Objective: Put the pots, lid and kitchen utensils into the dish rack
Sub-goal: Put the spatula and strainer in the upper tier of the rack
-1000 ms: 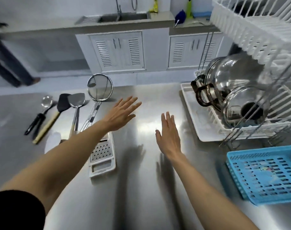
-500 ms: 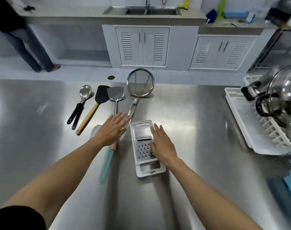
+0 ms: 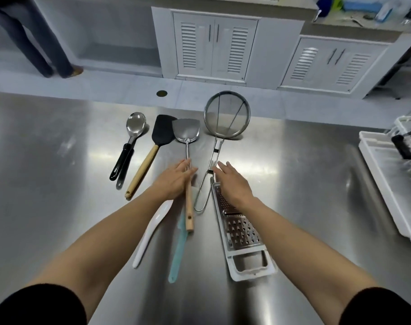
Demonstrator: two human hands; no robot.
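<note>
Head view looks down on a steel counter [image 3: 59,184] with the utensils laid out in a loose row; take the metal turner [image 3: 186,137] as the landmark. Left of its blade lie a black spatula [image 3: 162,133] with a wooden handle and, further left, a steel spoon [image 3: 135,124] beside a black-handled tool. Right of it lies the mesh strainer [image 3: 226,114], its wire handle running back toward the person, and right of that handle the box grater [image 3: 241,228]. Nearer the person than the turner's wooden grip lie a white spoon [image 3: 150,233] and a teal spatula [image 3: 178,249]. The dish rack [image 3: 385,174] sits well right of the turner, at the counter's far right edge, with a pot handle showing in it.

The left hand [image 3: 173,180] lies flat over the turner's shaft, fingers spread and not yet curled round it. The right hand [image 3: 232,182] is likewise open, palm down, over the top of the grater and beside the strainer's handle; nothing is gripped.

The step looks like picking up a utensil in each hand. Closing the left fingers round the wooden grip, not the thin shaft, would give firmer hold. The right hand would do well to take the strainer's wire handle cleanly, keeping knuckles off the grater's teeth, then lift straight up so neighbours are not dragged.
</note>
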